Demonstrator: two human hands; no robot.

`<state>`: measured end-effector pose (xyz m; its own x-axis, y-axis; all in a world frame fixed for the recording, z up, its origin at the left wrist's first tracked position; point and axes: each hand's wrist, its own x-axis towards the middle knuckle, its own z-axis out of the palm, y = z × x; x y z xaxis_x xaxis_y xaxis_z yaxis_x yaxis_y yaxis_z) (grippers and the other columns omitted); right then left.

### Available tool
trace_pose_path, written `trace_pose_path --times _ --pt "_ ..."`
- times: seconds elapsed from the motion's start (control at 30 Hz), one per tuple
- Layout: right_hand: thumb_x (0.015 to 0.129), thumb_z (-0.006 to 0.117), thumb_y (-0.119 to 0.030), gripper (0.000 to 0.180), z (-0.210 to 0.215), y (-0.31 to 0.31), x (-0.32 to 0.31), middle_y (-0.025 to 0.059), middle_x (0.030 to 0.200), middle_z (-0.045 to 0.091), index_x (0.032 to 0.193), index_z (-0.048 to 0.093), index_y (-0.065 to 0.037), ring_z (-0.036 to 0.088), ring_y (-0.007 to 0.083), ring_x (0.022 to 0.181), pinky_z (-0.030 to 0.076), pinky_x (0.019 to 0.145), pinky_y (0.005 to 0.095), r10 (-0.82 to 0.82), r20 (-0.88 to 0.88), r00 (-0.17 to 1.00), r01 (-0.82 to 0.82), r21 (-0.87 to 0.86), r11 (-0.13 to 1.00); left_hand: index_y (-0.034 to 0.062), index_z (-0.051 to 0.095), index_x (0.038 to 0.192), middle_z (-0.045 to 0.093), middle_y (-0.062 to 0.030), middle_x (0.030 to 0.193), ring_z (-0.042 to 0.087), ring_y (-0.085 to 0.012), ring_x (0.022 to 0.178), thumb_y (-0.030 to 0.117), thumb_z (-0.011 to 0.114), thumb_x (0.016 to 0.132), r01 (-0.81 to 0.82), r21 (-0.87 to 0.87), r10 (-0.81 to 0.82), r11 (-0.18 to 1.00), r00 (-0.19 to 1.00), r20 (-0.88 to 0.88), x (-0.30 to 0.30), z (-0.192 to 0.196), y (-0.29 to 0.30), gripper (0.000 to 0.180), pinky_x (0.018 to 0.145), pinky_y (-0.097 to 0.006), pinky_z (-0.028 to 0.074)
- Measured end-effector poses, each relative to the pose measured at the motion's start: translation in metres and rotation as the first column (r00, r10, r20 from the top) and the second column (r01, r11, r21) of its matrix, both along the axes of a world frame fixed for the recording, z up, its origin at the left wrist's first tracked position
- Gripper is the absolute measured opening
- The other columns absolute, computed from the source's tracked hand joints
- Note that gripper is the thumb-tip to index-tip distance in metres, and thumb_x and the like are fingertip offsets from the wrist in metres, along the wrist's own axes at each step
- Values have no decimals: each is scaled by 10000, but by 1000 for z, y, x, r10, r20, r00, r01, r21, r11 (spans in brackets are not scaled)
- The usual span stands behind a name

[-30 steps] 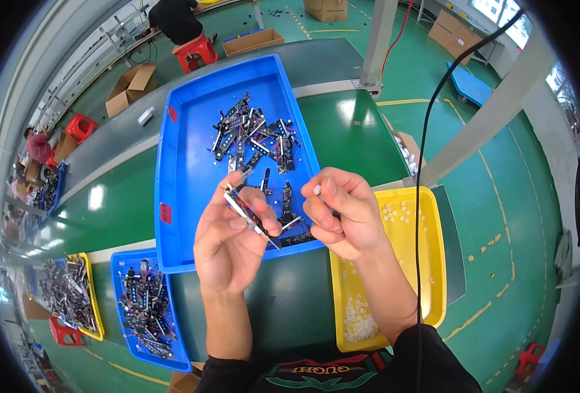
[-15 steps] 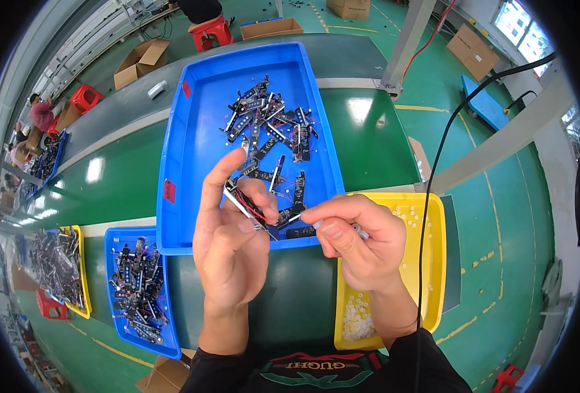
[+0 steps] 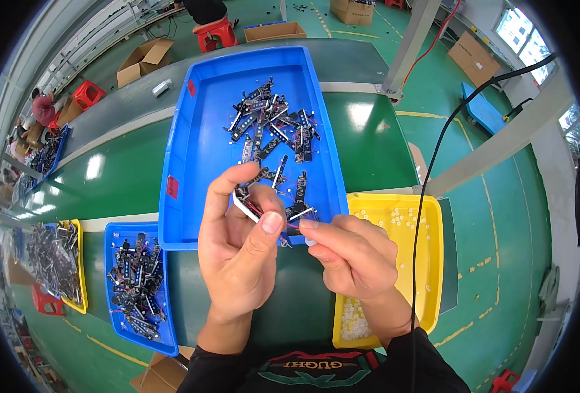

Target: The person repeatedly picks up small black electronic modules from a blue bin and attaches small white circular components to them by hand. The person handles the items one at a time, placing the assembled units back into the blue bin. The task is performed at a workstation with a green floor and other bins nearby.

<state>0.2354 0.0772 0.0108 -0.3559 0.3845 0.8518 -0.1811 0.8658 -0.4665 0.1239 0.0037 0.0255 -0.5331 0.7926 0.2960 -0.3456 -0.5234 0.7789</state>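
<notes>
My left hand (image 3: 241, 245) is closed around a small black circuit board (image 3: 249, 204) with a white strip along its side and thin red and black wires. Its thumb presses on the near end. Close beside it, my right hand (image 3: 359, 259) pinches with thumb and forefinger, and a small whitish plastic piece (image 3: 311, 242) shows under the fingertips. A thin red wire runs toward that pinch; whether the fingers grip it is hard to make out. Both hands are above the near edge of a large blue tray (image 3: 195, 150), where a pile of similar wired boards (image 3: 270, 121) lies.
At the right is a yellow tray (image 3: 431, 275) with small white ring-like pieces (image 3: 354, 321). A smaller blue tray (image 3: 171, 340) of boards stands at the left, beyond it a yellow tray (image 3: 83, 295). A black cable (image 3: 427, 183) hangs down in front of the right side.
My left thumb has moved over the board's near end, and the board has turned slightly. My right fingertips have come a little lower, with the whitish piece now beneath them.
</notes>
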Motion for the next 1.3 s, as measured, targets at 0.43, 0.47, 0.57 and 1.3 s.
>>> trace_pose_path --times 0.43,0.47,0.57,1.3 --pt "823 630 -70 153 -7 -13 -7 122 696 623 931 616 38 566 185 522 442 461 247 34 -31 999 -35 -9 999 57 425 1117 519 -70 823 514 -154 679 -100 676 712 -74 190 22 979 965 263 3 -3 0 502 630 -274 436" --pt "824 631 -75 157 -8 -14 -7 123 701 625 932 615 38 568 189 525 444 463 249 13 -40 999 -13 3 1000 57 420 1099 518 -72 822 519 -157 683 -107 679 704 -82 197 28 977 965 260 5 -3 0 500 631 -276 443" --pt "827 630 -83 165 -7 -15 -6 127 710 626 935 609 40 571 197 529 450 469 256 -39 -72 997 42 32 999 57 408 1058 516 -77 817 533 -166 694 -124 685 687 -89 204 36 975 967 252 11 -4 1 497 636 -285 464" --pt "777 672 -35 161 -2 0 5 76 733 626 911 626 44 555 95 603 421 507 217 492 -309 814 -573 -564 595 74 457 1067 528 -24 792 531 -112 701 -34 762 658 486 142 -506 863 820 267 -10 -17 7 521 591 -221 436"
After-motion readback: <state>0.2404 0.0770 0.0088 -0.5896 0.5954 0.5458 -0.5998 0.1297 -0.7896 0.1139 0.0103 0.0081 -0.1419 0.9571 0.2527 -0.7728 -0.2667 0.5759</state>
